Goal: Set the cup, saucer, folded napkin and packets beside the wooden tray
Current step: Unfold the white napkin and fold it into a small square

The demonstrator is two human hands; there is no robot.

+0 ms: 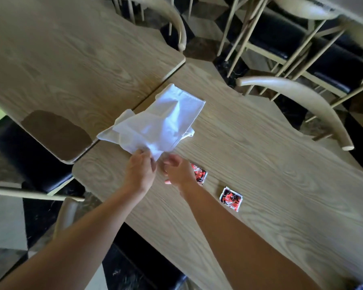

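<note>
Napkin (155,120), white, crumpled: trails away from you, near corner pinched in your left hand (139,173); right hand (178,173) alongside, grip unclear.

We observe the white napkin (155,122) rumpled and partly unfolded, near corner raised, the rest lying across the seam between two tabletops (260,164). The first red-and-black packet (200,174) lies flat, partly hidden. The second packet (231,198) lies flat just beside it.

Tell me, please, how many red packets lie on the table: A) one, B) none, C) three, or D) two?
D: one packet lies partly behind the right hand, and a second packet lies clear on the table beside it.
</note>
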